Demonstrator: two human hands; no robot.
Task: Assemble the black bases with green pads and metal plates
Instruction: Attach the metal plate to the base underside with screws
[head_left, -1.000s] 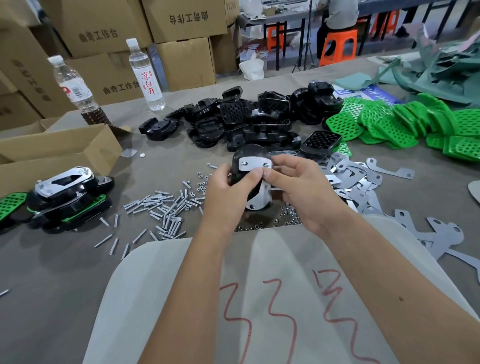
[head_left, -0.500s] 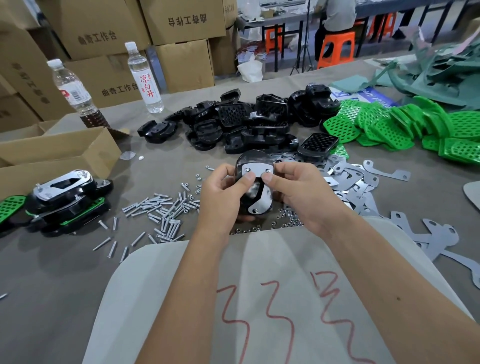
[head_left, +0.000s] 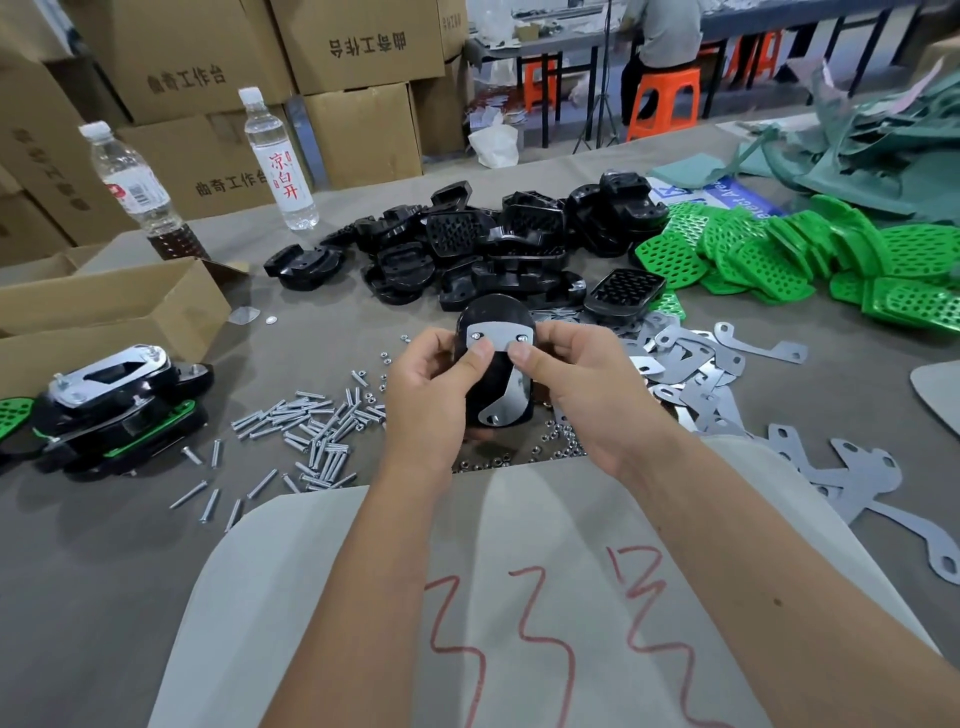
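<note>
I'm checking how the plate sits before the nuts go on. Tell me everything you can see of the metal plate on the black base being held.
The metal plate is thin, flat, dull silver sheet, with a wide top bar and a curved arm running down to a rounded tab with a hole. It lies flat on the glossy black base, held upright above the table. Two screw ends poke through the top bar. The left hand and right hand press thumbs on its lower edge.

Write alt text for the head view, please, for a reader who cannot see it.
Both hands, left hand and right hand, hold a black base with a metal plate pressed on it by the thumbs. On the table lie screws, more bases, green pads and plates.
</note>
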